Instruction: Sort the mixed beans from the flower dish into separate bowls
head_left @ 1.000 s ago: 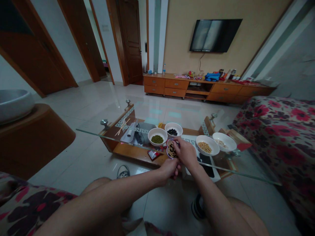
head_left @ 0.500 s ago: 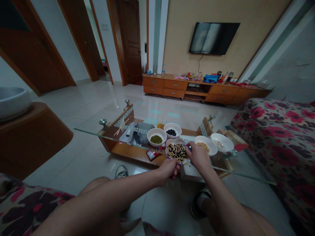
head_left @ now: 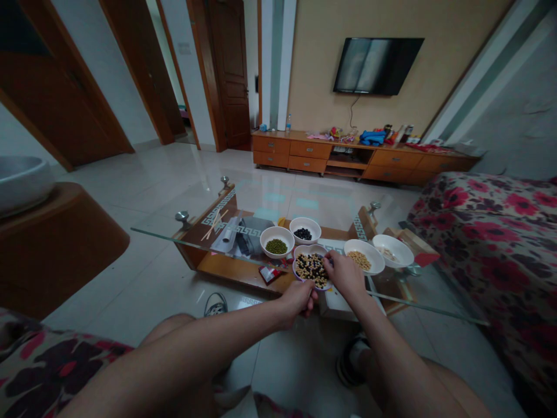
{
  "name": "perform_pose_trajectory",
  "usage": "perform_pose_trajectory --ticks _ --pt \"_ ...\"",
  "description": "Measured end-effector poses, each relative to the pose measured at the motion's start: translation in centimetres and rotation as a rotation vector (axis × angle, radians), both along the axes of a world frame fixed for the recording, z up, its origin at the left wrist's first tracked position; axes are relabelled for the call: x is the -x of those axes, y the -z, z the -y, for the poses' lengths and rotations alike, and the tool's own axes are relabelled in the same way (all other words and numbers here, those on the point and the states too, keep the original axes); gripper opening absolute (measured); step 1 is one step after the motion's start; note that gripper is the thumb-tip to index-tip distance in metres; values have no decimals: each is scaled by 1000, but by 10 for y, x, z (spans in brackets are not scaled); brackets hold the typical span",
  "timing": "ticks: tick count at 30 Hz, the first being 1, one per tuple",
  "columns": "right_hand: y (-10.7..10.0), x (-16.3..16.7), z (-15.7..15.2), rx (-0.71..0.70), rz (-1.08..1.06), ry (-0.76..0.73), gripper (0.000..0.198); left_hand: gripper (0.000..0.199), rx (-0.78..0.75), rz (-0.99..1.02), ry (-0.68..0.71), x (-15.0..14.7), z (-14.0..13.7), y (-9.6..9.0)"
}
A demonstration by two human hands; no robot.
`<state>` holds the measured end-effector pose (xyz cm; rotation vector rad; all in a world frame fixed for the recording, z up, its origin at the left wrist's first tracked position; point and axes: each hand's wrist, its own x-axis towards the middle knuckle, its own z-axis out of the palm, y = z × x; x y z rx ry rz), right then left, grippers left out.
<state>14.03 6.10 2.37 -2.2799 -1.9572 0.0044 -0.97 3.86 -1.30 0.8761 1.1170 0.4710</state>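
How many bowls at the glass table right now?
5: green-bean bowl, left; black-bean bowl, behind it to the right; mixed-bean bowl, nearest, at the left hand; tan-bean bowl, right; pale-content bowl, farthest right. None seems hidden.

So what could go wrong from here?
The mixed-bean bowl is at the near edge of the glass tabletop, so a tug by the left hand at its near rim might tip it. The right hand, at the bowl's right side, could flick beans out, or bump the neighbouring tan-bean bowl.
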Motion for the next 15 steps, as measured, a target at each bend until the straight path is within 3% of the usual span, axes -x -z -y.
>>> perform_pose_trajectory --ticks 15 --pt "1 0 0 -2 -1 -1 28 36 14 -3 -7 -1 0 -7"
